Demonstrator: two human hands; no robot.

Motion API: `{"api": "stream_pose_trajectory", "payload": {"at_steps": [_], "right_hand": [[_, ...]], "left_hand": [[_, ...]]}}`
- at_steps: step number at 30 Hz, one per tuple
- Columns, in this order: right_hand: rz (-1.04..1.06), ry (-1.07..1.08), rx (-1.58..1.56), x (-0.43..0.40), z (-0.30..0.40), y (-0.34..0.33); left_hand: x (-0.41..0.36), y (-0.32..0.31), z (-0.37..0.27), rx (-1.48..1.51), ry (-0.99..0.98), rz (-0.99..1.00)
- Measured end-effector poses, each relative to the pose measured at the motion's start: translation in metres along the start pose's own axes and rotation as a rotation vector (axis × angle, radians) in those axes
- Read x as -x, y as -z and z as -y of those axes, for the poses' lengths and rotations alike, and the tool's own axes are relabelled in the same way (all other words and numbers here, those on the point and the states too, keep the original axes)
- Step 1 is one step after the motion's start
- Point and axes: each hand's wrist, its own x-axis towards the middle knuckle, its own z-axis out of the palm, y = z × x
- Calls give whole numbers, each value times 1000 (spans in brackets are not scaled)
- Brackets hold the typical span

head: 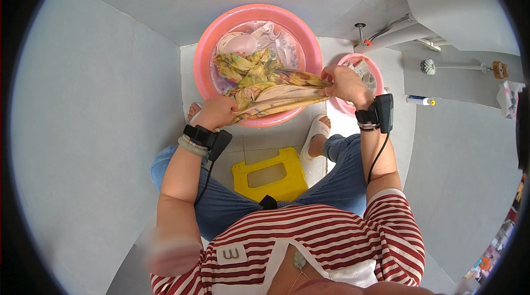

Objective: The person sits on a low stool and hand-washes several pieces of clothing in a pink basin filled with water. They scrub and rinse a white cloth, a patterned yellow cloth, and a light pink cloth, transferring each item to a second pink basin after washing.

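A wet yellow patterned cloth garment is stretched across the near side of a large pink plastic basin. My left hand grips its left end at the basin's near left rim. At the right rim, my right hand pinches the other end between thumb and fingers. Part of the garment lies bunched inside the basin. Behind it, white and pale pink clothing sits in sudsy water.
A small pink basin holding light cloth stands to the right, partly behind my right hand. A yellow plastic stool is between my legs. Grey walls rise close by. Farther right are a toilet brush, a white bottle and pipes.
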Motion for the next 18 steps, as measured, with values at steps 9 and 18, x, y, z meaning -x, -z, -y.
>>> {"api": "stream_pose_trajectory", "payload": {"at_steps": [9, 18], "right_hand": [[-35, 29, 45, 1, -17, -4], [-565, -92, -291, -10, -43, 6]], "left_hand": [[14, 47, 41, 908, 174, -469], [38, 88, 28, 1733, -271, -958]]}}
